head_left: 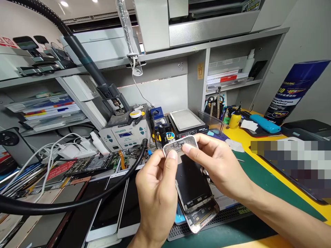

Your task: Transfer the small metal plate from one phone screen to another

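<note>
An opened phone with its inner side showing is held at the centre. Its screen panel [192,181] has a dark back and a pale metal rim. My left hand [159,193] pinches the panel's top left corner, thumb on the inner face. At the top right, my right hand [219,165] grips the same panel with its thumb near the small parts along the upper edge. Beneath the panel's lower end shows the phone housing [204,218], over a black perforated mat [232,215]. Whether the two phone parts are joined cannot be made out.
A black hose [103,199] curves across several phone screens at the left. Behind stand a grey soldering station [124,134] and a flat heating plate [186,120]. A yellow bottle [234,120] and blue spray can [294,91] are at the right.
</note>
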